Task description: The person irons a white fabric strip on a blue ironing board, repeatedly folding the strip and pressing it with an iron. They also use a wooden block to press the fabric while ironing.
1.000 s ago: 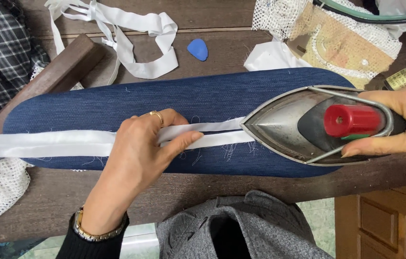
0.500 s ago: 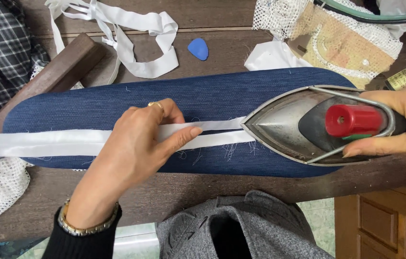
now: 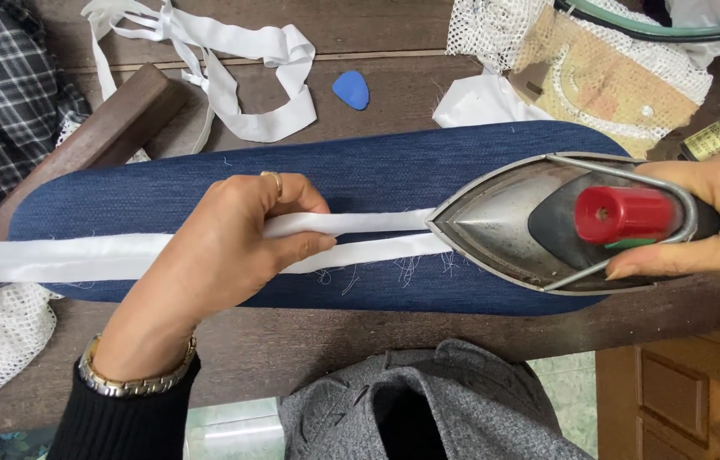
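White fabric strip (image 3: 121, 254) lies along a blue padded board (image 3: 360, 170), pressed flat under the left hand (image 3: 232, 243), its fingers extended. Just beside those fingertips, the right hand (image 3: 717, 221) is closed around an iron (image 3: 547, 223) whose tip touches the strip.

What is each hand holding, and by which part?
The right hand grips the iron by its dark handle. The left hand presses the folded white strip midway along it.

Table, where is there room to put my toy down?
Bare wooden table shows between the white ribbon pile and blue chalk, and along the near edge below the blue board. The far right, by the mesh cloth, is crowded.
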